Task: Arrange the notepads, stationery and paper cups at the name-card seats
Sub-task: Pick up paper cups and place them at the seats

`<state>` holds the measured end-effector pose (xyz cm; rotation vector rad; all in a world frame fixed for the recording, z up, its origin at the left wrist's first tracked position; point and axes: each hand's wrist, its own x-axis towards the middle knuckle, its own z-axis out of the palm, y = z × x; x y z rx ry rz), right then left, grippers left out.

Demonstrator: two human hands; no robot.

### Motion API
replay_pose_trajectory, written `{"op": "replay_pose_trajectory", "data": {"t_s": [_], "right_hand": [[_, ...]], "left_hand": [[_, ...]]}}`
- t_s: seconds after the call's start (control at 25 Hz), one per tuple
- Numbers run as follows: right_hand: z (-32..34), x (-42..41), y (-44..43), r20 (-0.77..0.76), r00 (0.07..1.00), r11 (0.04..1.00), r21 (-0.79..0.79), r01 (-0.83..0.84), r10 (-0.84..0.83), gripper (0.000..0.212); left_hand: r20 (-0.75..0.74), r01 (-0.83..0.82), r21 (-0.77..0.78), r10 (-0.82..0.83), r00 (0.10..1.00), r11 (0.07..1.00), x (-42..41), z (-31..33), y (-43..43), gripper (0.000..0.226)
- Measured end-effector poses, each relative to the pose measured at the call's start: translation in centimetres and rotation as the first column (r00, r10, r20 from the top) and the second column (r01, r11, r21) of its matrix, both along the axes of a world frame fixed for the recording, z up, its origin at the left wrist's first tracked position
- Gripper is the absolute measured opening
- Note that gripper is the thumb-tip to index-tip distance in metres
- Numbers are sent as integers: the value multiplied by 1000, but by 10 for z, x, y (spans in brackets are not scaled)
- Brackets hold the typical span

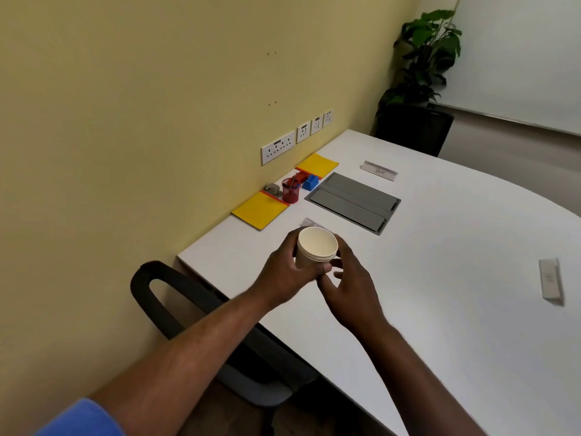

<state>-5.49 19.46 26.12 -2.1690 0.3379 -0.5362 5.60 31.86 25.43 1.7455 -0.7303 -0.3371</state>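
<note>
— What takes up most of the view?

— A white, smooth table (440,278) with a curved right edge, set against a yellow wall on the left.

— And the hands?

— Both are raised over the table's near left part. The left hand (287,272) wraps its curled fingers round the paper cups (316,247) from the left. The right hand (352,287) closes on them from the right, thumb low by the base and fingers curled behind the rim.

— What do the cups look like?

— Cream, matte paper, tapering downward, with the round mouth tilted toward the camera. Several nested rims show just under the lip, so it is a stack. They sit between the two hands, clear of the tabletop.

— What lies beyond?

— A flat grey panel (352,201), rectangular, set into the table's middle. Left of it, along the wall, lie the near notepad (259,210) and the far notepad (317,165), both yellow with a red edge.

— Name cards?

— The far name card (379,170) stands past the panel, and the right name card (550,278) stands well apart at the right. Both are folded white paper.

— Anything smaller?

— A red mesh pot (290,191) with pens stands between the notepads, a blue block (310,181) just beside it.
</note>
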Motion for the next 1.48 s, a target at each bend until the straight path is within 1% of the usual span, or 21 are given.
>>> {"op": "replay_pose_trajectory", "data": {"t_s": [0.12, 0.28, 0.36, 0.44, 0.56, 0.64, 0.72, 0.8, 0.88, 1.04, 1.16, 1.24, 1.32, 1.48], "right_hand": [[1, -34, -5, 6, 1000, 1000, 6, 5, -5, 74], [0, -68, -21, 32, 999, 1000, 17, 15, -16, 83], [-3, -76, -41, 52, 998, 999, 6, -48, 47, 84], [-7, -80, -70, 33, 989, 990, 2, -144, 144, 83], [-14, -81, -120, 4, 969, 969, 24, -246, 246, 80], [-21, -79, -160, -14, 955, 954, 31, -297, 297, 76], [-27, -75, -197, -40, 948, 948, 61, -313, 316, 71], [-31, -70, -225, -69, 952, 953, 69, -294, 299, 73], [-36, -62, -247, -79, 956, 959, 59, -277, 281, 77], [-49, -48, -274, -55, 954, 945, 164, -282, 294, 81], [-57, -33, -284, -48, 964, 946, 207, -248, 263, 83], [-60, -23, -290, -50, 972, 950, 228, -214, 231, 83], [-61, -11, -299, -26, 980, 949, 256, -183, 196, 82], [-64, 21, -324, 5, 988, 948, 283, -149, 154, 84]], "left_hand": [[-28, -16, -39, 14, 999, 999, -36, -4, -5, 67], [-35, -68, -80, 65, 997, 995, -75, -8, -25, 69], [-24, -91, -72, 90, 996, 993, -87, -14, -42, 70], [-22, -129, -45, 128, 991, 991, -98, -21, -66, 73], [-26, -214, -29, 213, 977, 976, -111, -32, -107, 76], [-7, -265, -18, 265, 964, 964, -119, -40, -142, 79], [24, -310, 1, 310, 950, 951, -121, -47, -174, 82], [66, -337, 10, 335, 940, 942, -122, -52, -199, 85], [70, -349, 2, 348, 935, 937, -122, -56, -219, 87], [47, -369, 29, 368, 929, 929, -117, -66, -246, 92], [47, -358, 49, 356, 933, 932, -100, -81, -257, 90], [19, -337, 52, 336, 942, 940, -88, -91, -265, 86], [19, -324, 62, 324, 946, 944, -74, -98, -275, 84], [21, -331, 120, 331, 943, 936, -46, -121, -294, 85]]}}
